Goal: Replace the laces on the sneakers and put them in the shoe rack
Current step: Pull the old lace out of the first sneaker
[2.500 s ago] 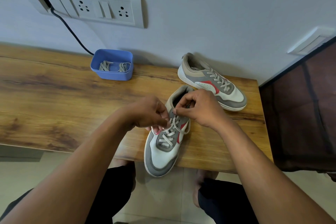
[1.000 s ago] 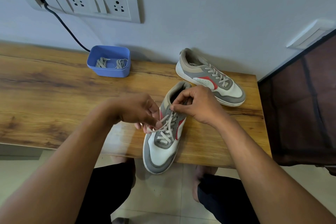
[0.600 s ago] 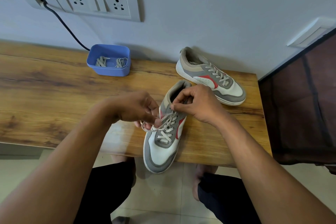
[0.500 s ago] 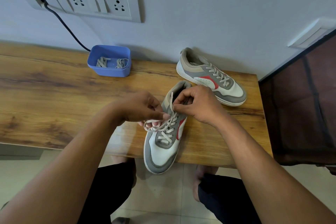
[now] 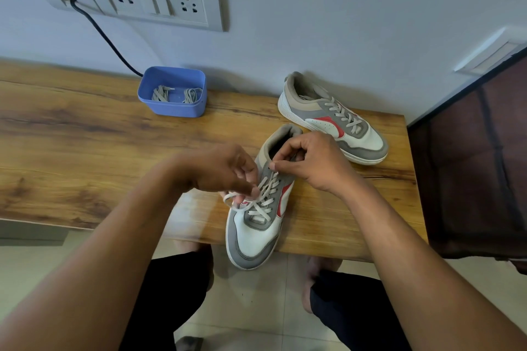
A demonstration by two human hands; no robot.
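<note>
Lace now loops out below left hand, which pinches it for slack; right hand pinches other end at top eyelet, steadying sneaker on worktop.

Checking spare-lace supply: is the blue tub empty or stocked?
Not empty. Two bundles of grey laces lie inside the blue tub, visible through its open top.
</note>
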